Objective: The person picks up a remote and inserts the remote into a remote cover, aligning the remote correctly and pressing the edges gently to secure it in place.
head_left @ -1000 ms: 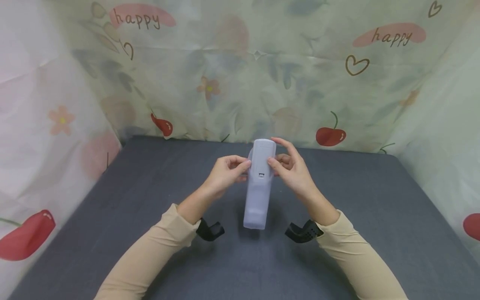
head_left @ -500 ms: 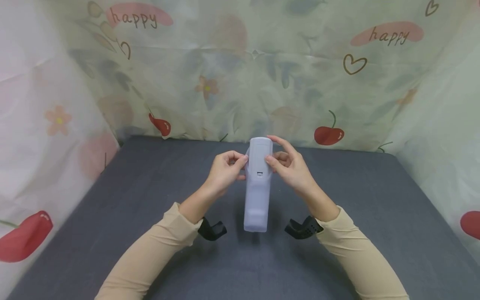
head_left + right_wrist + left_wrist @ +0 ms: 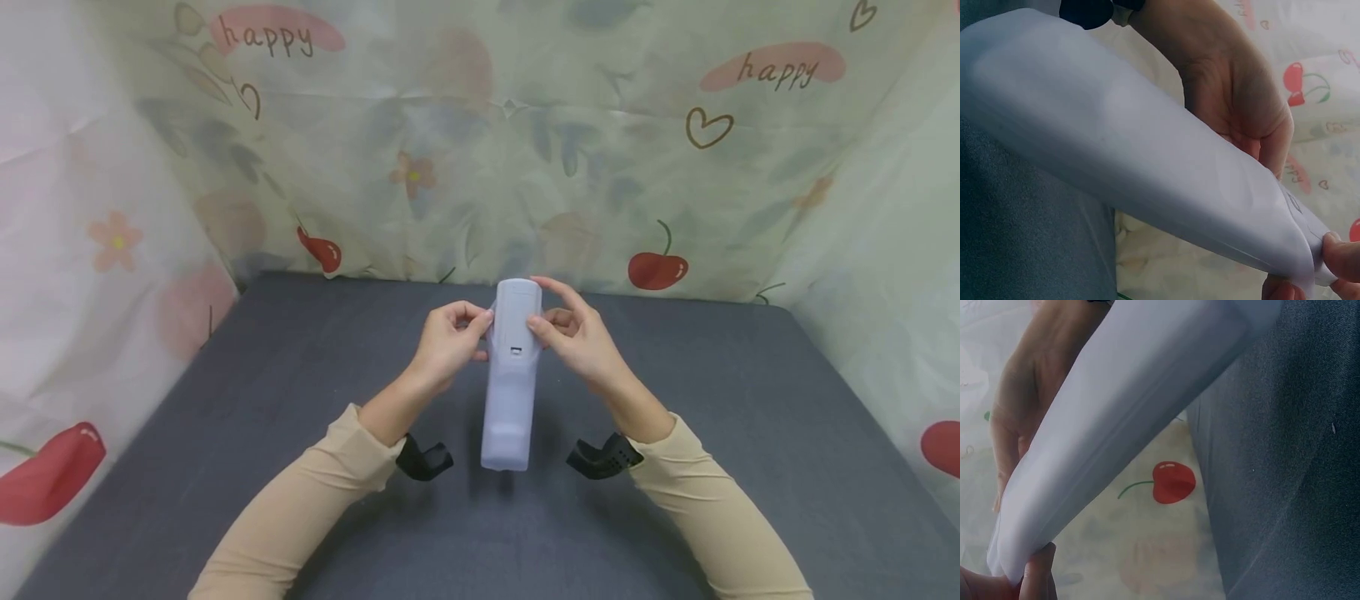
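Observation:
A long white remote control [image 3: 517, 321] is held up over the table, its back with a small latch slot facing the head camera. A pale, slightly see-through cover [image 3: 508, 417] wraps its near part; in the right wrist view the cover's edge [image 3: 1291, 215] flares around the remote's far end. My left hand [image 3: 447, 343] pinches the left side with thumb and fingers. From the right, my right hand [image 3: 588, 342] grips the remote, thumb on its back and index finger reaching its top end. The front face is hidden.
A dark grey cloth-covered table [image 3: 697, 400] lies beneath. Printed fabric curtains [image 3: 510, 167] stand behind it and at both sides. Black camera mounts [image 3: 424, 460] sit at both wrists, under beige sleeves [image 3: 303, 500].
The remote control has shifted slightly left, and its near end hangs a little lower. Both hands keep their hold and move slightly left with it.

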The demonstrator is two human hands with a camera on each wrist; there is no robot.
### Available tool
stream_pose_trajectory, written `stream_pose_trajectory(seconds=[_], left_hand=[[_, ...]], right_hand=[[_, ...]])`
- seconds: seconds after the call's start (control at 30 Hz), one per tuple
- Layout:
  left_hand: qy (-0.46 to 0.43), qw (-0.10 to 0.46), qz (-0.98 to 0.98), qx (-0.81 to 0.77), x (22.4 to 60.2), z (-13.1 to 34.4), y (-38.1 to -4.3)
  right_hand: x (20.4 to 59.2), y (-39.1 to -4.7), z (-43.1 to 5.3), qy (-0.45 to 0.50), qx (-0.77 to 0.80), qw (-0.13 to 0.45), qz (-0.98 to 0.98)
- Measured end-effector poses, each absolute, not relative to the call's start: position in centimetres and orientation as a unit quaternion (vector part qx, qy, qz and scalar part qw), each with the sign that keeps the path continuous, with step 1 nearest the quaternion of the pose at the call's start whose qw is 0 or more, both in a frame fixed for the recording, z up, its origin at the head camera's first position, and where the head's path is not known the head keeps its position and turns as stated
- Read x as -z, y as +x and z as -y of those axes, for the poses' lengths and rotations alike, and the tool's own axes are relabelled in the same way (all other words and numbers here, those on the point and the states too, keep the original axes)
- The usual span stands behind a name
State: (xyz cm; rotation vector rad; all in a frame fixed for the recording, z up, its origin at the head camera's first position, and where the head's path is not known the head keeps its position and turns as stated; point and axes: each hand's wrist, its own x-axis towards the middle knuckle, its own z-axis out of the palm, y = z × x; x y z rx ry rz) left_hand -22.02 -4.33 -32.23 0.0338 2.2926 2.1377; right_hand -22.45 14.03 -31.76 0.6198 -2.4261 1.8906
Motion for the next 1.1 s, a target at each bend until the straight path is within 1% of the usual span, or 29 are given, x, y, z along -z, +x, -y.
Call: stream_pose_trajectory(seconds=[0.2,0.47,0.57,0.67,0.73,0.8,0.87,0.93,1.0,1.1], left_hand=[[0.01,0.008,-0.736,-0.677,32.3,4.5,-22.1],[0.046,0.053,-0.728,-0.682,32.5,5.2,-22.3],[0.051,0.069,-0.737,-0.67,32.7,5.5,-22.3],[0.042,0.093,-0.747,-0.656,32.8,5.7,-22.2],[0.034,0.129,-0.744,-0.654,32.9,5.8,-22.3],[0.033,0.177,-0.73,-0.66,33.0,6.0,-22.4],[0.035,0.221,-0.703,-0.675,33.0,6.1,-22.5],[0.043,0.249,-0.679,-0.689,33.0,6.2,-22.5],[0.044,0.254,-0.664,-0.702,33.0,6.3,-22.6],[0.042,0.243,-0.657,-0.713,33.1,6.5,-22.8]], right_hand=[[32.0,-22.5,-13.9,0.195,-0.605,-0.001,0.772],[32.3,-22.3,-14.0,0.205,-0.586,0.019,0.784],[32.7,-22.1,-14.2,0.214,-0.554,0.048,0.803],[33.2,-22.0,-14.2,0.23,-0.528,0.101,0.811],[33.5,-21.9,-14.2,0.253,-0.518,0.139,0.805],[33.8,-21.8,-14.1,0.292,-0.51,0.171,0.791],[34.0,-21.8,-14.1,0.341,-0.495,0.195,0.775],[34.2,-21.8,-14.1,0.391,-0.478,0.214,0.757],[34.4,-21.8,-14.2,0.425,-0.458,0.219,0.75],[34.6,-21.8,-14.6,0.442,-0.436,0.202,0.757]])
